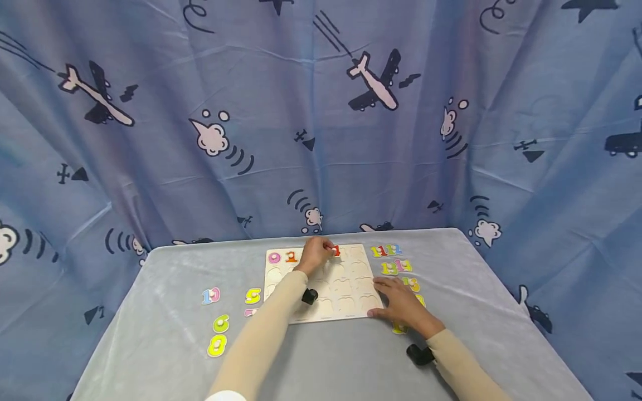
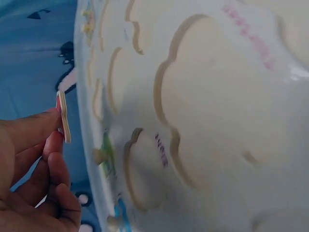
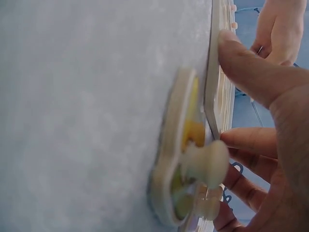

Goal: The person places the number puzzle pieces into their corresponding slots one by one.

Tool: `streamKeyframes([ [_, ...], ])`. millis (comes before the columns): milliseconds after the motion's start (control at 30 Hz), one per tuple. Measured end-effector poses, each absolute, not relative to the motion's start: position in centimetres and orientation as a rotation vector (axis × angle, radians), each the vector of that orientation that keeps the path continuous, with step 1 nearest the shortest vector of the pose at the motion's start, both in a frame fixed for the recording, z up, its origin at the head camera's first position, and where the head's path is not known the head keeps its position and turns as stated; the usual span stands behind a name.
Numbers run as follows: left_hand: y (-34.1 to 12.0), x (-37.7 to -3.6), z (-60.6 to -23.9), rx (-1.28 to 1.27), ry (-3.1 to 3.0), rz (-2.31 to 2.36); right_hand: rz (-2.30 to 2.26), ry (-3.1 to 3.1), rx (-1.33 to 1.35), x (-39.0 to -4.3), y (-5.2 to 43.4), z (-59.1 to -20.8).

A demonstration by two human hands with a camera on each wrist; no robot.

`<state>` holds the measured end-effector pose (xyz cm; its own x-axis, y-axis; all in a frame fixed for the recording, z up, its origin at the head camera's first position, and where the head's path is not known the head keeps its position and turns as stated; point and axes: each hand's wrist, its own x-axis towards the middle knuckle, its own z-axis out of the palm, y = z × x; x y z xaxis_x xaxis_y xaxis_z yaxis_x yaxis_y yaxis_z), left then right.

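Here: left hand (image 1: pixel 315 253) pinches flat red wooden number piece (image 1: pixel 336 251), grip clamped on it, over top row of pale wooden puzzle board (image 1: pixel 346 303) on grey cloth surface (image 1: pixel 165 278). Right hand (image 1: pixel 401 303) rests fingers apart, relaxed, on board's right edge, over yellow number pieces (image 1: pixel 399 329).

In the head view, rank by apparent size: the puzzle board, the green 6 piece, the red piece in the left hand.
1. Puzzle board, by far the largest.
2. Green 6 piece.
3. Red piece, smallest as seen, but the left hand covers part of it and it lies farther away, so its rank against the 6 is unsure.
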<state>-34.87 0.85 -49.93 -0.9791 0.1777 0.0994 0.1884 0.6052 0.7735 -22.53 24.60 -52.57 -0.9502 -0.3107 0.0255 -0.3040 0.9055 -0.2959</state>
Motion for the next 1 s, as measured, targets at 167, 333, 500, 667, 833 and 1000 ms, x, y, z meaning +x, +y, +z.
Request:
streamKeyframes([
  [167, 1.9, -35.5, -51.0, -0.269, -2.849, -1.265, -0.471, 3.02, -0.456, -22.3, 24.2, -52.7],
  [333, 2.7, -35.9, -51.8, -0.237, -2.867, -1.1, -0.463, 3.033, -0.436, -22.3, 24.1, -52.7],
  [500, 3.4, -36.0, -51.8, -0.231, -2.859, -1.044, -0.459, 3.052, -0.427, -22.4, 24.3, -52.5],
  [667, 3.5, -35.9, -51.7, -0.224, -2.852, -1.048, -0.447, 3.054, -0.429, -22.5, 24.3, -52.4],
  [833, 3.4, -35.9, -51.7, -0.26, -2.867, -1.036, -0.451, 3.047, -0.426, -22.6, 24.3, -52.3],
  [1000, 3.4, -35.8, -51.7, -0.28, -2.897, -0.963, -0.459, 3.045, -0.423, -22.6, 24.3, -52.4],
])
